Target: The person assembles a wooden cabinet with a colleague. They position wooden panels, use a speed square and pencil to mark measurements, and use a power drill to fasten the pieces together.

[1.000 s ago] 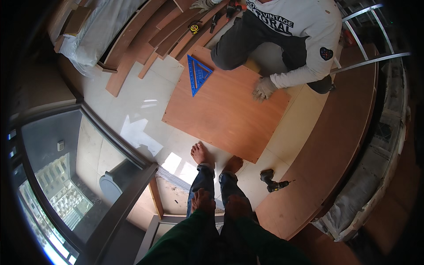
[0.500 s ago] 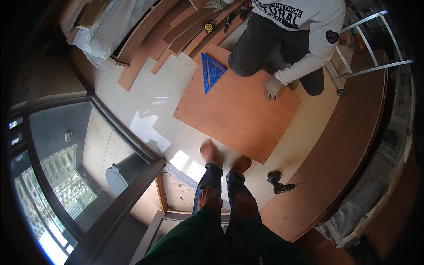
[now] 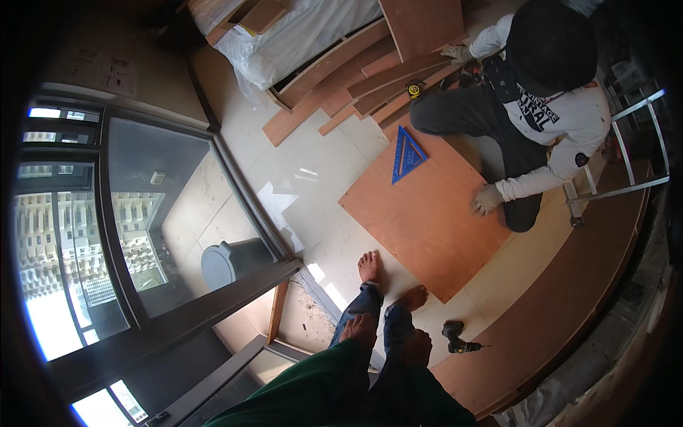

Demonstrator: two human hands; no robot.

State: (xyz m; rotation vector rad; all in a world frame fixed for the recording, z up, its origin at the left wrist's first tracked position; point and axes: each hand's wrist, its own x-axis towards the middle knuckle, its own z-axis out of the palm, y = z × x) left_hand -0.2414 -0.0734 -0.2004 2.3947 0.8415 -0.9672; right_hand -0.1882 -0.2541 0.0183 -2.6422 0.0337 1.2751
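Note:
My left hand (image 3: 358, 329) rests on my left jeans leg, its fingers draped over the knee and holding nothing that I can see. Over my right leg lies my right hand (image 3: 417, 349), in shadow with its fingers mostly hidden. Past my bare feet, a reddish-brown plywood panel (image 3: 434, 220) lies flat on the tiles. A blue triangular speed square (image 3: 408, 155) sits on its far left part. Kneeling at the far right, a co-worker (image 3: 544, 117) presses one gloved hand (image 3: 487, 201) on the panel; the other glove (image 3: 457, 53) touches brown boards (image 3: 398, 76).
A cordless drill (image 3: 459, 338) lies on the floor to my right, near a long brown board (image 3: 548, 306). A yellow tape measure (image 3: 414, 90) rests by the boards. An aluminium ladder (image 3: 640, 142) stands far right. At left is a dark-framed glass door (image 3: 224, 192), with a grey bin (image 3: 235, 263) behind it.
The view has shifted, so the scene sits lower and further right, and the co-worker's dark cap shows now. My hands stay on my legs. The panel and square keep their places.

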